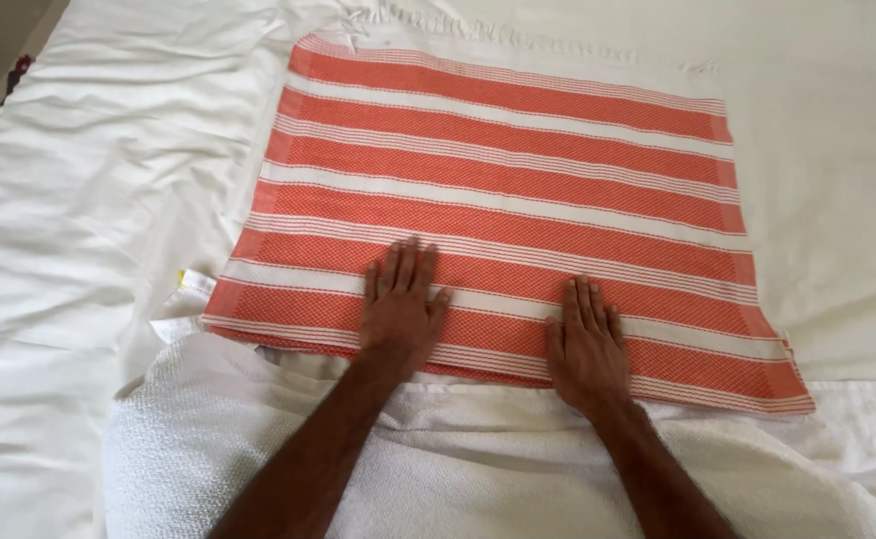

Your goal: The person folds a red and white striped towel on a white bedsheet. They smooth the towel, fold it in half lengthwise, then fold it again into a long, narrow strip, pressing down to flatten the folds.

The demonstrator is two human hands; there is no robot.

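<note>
Head view looks down on a bed (89, 200) covered with a rumpled white sheet, and across the middle of the frame lies a folded towel (508, 190) striped in orange and white. It is spread flat as a broad rectangle, its long axis running left to right across the frame and tilted slightly, so that the right end sits lower in the picture than the left; the stripes run along that same axis. Its far edge reaches toward the upper centre of the frame and its near edge crosses the lower centre. Both hands rest on the strip nearest the person, just inside that near edge. The left hand (398, 309) lies palm down at lower centre, fingers straight and close together, pointing up the frame across the stripes. The right hand (586, 344) lies the same way a little to the right and slightly lower, also flat and released. Neither is clenched or gripping cloth; they press on the surface only. Most of the towel therefore lies away from the hands toward the top of the frame, with more of its width stretching to the right of the right hand than to the left of the left hand, though both corners are within similar reach. Under the forearms, along the bottom of the frame, lies a white textured cloth (478, 479), its upper border touching or tucked just under the towel's near edge. A small yellowish tag (196, 282) peeks out beside the towel's lower left corner.
</note>
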